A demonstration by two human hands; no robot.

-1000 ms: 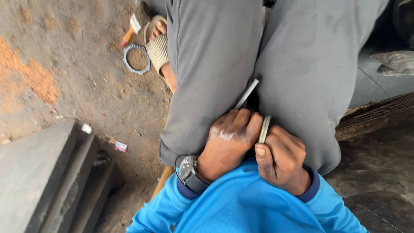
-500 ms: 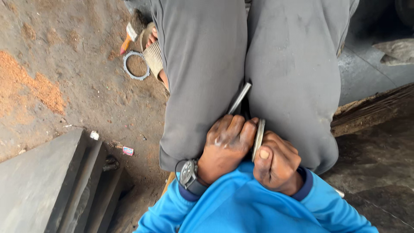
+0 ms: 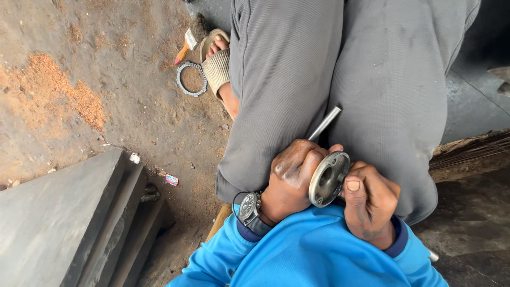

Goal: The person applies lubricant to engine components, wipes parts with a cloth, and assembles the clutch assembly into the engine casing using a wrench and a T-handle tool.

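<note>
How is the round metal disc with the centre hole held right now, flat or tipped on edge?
Tipped: the round metal disc stands nearly on edge between the left hand and right hand, its holed face turned towards the camera.

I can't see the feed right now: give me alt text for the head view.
Both hands hold a round metal disc with a centre hole over the person's grey-trousered lap: left hand also gripping a thin metal rod, right hand pinching the disc's edge. A toothed metal ring lies on the dirt floor beside a sandalled foot.
</note>
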